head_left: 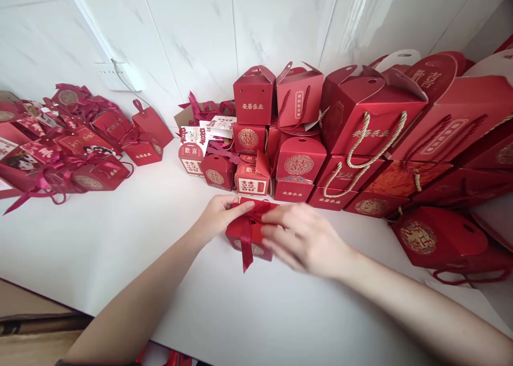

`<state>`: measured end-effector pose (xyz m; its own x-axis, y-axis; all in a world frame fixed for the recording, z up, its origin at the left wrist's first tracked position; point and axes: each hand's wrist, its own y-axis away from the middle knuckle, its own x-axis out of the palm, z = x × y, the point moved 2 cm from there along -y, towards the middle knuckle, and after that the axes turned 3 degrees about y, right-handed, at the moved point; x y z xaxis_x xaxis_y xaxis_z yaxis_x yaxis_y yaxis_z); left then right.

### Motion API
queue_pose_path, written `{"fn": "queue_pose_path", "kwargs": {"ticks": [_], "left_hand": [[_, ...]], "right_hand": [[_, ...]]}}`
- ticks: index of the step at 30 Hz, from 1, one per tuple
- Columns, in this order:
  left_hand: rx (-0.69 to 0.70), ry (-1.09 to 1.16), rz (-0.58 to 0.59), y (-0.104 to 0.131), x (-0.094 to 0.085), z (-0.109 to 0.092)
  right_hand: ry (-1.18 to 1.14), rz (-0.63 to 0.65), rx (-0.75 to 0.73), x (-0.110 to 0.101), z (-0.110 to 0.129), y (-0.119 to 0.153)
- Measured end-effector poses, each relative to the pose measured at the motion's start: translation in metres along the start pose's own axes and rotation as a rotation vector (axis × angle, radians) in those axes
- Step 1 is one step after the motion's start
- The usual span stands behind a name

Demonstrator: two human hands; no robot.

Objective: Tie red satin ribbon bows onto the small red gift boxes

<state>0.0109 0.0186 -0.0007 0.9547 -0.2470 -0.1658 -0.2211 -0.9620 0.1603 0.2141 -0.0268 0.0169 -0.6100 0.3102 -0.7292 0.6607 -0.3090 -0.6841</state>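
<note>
A small red box point(258, 250) with a round gold emblem stands on the white table in front of me. Dark red ribbon point(247, 243) is tied at its top, with one tail hanging down the front. My left hand point(224, 213) grips the box's top left, thumb over the ribbon. On the right side of the ribbon is my right hand point(306, 238), blurred by motion, its fingers bent against the ribbon and box top. Its fingertips are too smeared to show whether they pinch the ribbon.
Stacked red gift boxes point(300, 163) line the tiled wall behind, with larger rope-handled ones point(360, 125) at the right. A pile of ribboned boxes point(92, 141) lies at the left. One box point(436, 238) rests near the right edge. A wall socket point(116, 77) has a cable.
</note>
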Motion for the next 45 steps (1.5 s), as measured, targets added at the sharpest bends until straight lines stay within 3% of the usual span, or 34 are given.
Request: {"fn": "queue_pose_path", "kwargs": {"ticks": [2,6,10,13,18,22,26,32,37,45], "left_hand": [[0.029,-0.097,-0.039,0.003,0.000,-0.003],[0.055,-0.241,-0.032,0.008,0.004,-0.007],[0.049,-0.299,0.048,0.009,0.005,-0.007],[0.038,-0.317,0.076,0.008,0.004,-0.006],[0.080,-0.302,0.079,0.008,0.004,-0.006],[0.205,-0.371,0.047,0.010,0.003,-0.012],[0.268,-0.432,0.137,0.011,0.004,-0.016],[0.239,-0.395,0.227,0.009,0.003,-0.010],[0.209,-0.367,0.264,0.007,0.007,-0.006],[0.245,-0.341,0.269,0.010,0.019,-0.008]], "right_hand": [[-0.099,0.015,0.270,-0.003,-0.014,-0.002],[-0.417,0.052,0.611,0.012,-0.037,-0.003],[-0.923,0.277,0.830,0.029,-0.051,0.000],[-1.168,0.418,0.810,0.027,-0.053,0.004],[-1.188,0.480,0.759,0.020,-0.054,0.004],[-1.237,0.432,0.738,0.019,-0.051,0.001],[-1.274,0.433,0.744,0.021,-0.051,0.003],[-1.448,0.306,0.780,0.032,-0.052,0.010],[-1.475,0.370,0.733,0.035,-0.047,0.007],[-1.561,0.135,0.866,0.043,-0.039,0.003]]}}
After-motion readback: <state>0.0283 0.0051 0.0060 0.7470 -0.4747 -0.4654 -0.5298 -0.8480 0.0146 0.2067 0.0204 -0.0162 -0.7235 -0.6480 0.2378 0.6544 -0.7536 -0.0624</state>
